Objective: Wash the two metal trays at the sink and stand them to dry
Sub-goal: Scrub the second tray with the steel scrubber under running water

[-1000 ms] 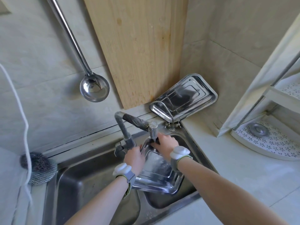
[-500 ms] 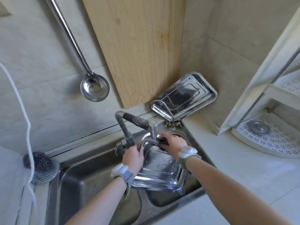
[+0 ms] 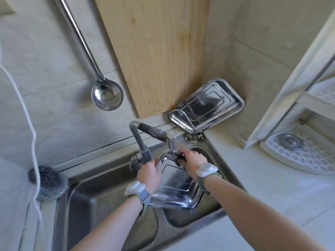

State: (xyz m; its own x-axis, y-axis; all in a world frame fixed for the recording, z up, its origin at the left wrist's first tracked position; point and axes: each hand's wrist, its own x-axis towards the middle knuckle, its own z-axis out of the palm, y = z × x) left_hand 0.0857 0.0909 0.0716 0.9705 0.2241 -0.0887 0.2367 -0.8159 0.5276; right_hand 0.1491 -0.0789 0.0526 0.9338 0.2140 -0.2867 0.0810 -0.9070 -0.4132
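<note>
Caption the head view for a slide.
Both hands wash a metal tray under the faucet; a second tray leans against the wall.

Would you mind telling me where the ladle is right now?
In the head view the ladle hangs against the tiled wall at upper left, just left of the wooden board and above the tap.

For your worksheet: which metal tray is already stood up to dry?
The tray leaning in the corner by the board; the other tray is held over the sink.
</note>
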